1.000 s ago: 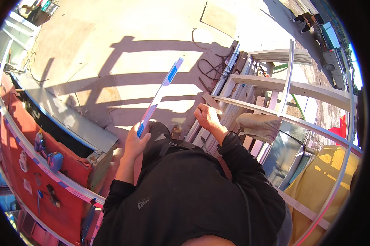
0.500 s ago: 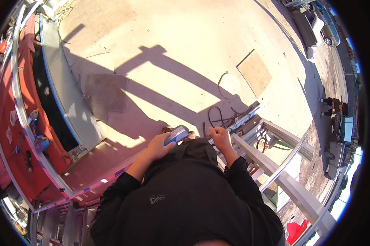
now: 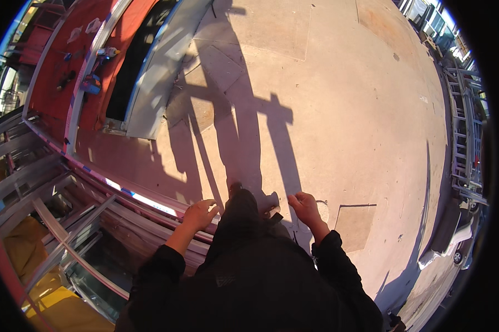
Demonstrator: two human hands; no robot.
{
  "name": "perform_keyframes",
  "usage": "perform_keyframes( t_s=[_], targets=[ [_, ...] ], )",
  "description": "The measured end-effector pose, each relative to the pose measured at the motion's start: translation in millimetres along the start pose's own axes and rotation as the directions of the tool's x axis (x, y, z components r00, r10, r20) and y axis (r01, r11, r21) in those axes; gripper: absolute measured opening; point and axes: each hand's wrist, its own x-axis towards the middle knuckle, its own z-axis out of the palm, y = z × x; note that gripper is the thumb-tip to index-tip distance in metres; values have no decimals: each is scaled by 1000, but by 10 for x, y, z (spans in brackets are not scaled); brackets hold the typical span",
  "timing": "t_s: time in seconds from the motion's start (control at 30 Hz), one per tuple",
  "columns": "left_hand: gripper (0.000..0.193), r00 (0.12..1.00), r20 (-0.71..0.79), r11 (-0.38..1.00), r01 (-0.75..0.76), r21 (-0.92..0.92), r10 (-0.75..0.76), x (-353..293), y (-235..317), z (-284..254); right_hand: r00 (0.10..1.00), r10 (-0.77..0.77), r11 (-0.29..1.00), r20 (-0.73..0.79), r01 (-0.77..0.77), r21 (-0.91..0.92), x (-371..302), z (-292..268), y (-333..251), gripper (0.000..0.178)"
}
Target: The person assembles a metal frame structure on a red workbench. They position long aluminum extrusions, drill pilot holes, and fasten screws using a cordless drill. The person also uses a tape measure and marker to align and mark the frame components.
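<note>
My left hand [image 3: 199,214] hangs beside my dark trousers, its fingers loosely bent and apart, and I see nothing in it. It is nearest to a stack of metal profiles [image 3: 139,218] on the left. My right hand [image 3: 306,209] is closed in a fist in front of my body, over the concrete floor. What that fist holds, if anything, is hidden. Both forearms wear black sleeves. My feet show below, between the hands.
A long metal rail [image 3: 76,105] crosses a red-covered table [image 3: 53,83] at upper left, with a blue power drill [image 3: 92,83] nearby. Metal frames [image 3: 72,238] and yellow sheeting [image 3: 67,312] fill the lower left. Ladders [image 3: 462,130] stand far right. A square plate [image 3: 355,227] lies on the floor.
I have turned to the left, so the red table now lies further ahead. The silver-and-blue piece in my left hand is no longer seen. My right hand stays closed.
</note>
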Motion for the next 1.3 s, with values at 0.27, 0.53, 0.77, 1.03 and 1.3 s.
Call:
perform_keyframes(
  t_s=[0.27, 0.53, 0.77, 1.03, 1.3],
  targets=[
    [54, 980, 27, 894, 189, -406, -195, 318, 341, 278, 912, -107, 890, 397, 265, -370, 1168, -40, -835, 37],
    [48, 947, -41, 839, 263, -476, -320, 887, 425, -55, 802, -161, 790, 576, 455, -412, 2390, 30, -1807, 26],
    [52, 810, -202, 765, 391, -512, -550, 1560, 336, -781, 648, -206, 849, 733, 491, -195, 3896, 417, -2845, 26],
    [34, 672, -298, 598, 270, -755, -678, 2214, 424, -1918, 504, -4, 999, 864, 30, -13, 5076, 1282, -4549, 51],
    [23, -45, -752, 751, -105, -652, -658, 2677, -1339, -4231, 95, -44, 848, 994, -523, 88, 5473, 3292, -5951, 56]
  ],
)
